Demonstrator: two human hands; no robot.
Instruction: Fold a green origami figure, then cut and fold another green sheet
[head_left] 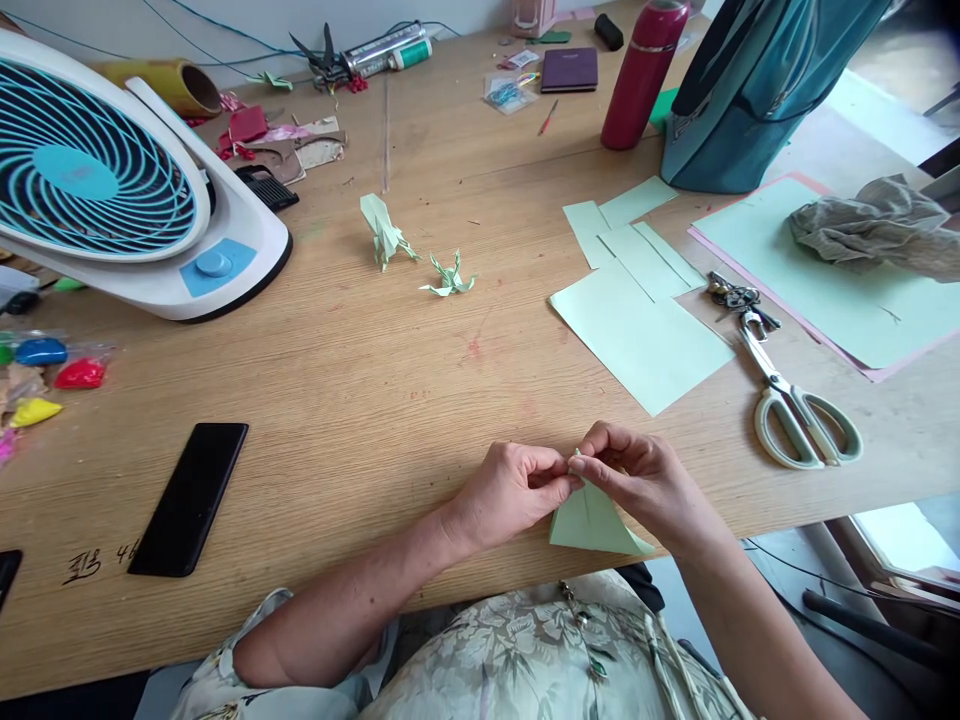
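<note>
Near the table's front edge, a pale green folded paper (589, 522) fans out below my fingers, its narrow top end pinched between both hands. My left hand (525, 488) grips that tip from the left with thumb and forefinger. From the other side, my right hand (637, 475) holds the same tip, its thumb and forefinger closed. The fingertips hide most of the small folds there. Further back stand two folded green paper figures, a taller one (385, 235) and a smaller spiky one (450, 277).
Loose green paper sheets (645, 335) lie beyond my right hand, beside scissors (799, 415) and keys (739, 297). A black phone (191, 500) and a fan (142, 200) are at left. A red bottle (645, 75) and teal bag (765, 95) stand at the back right.
</note>
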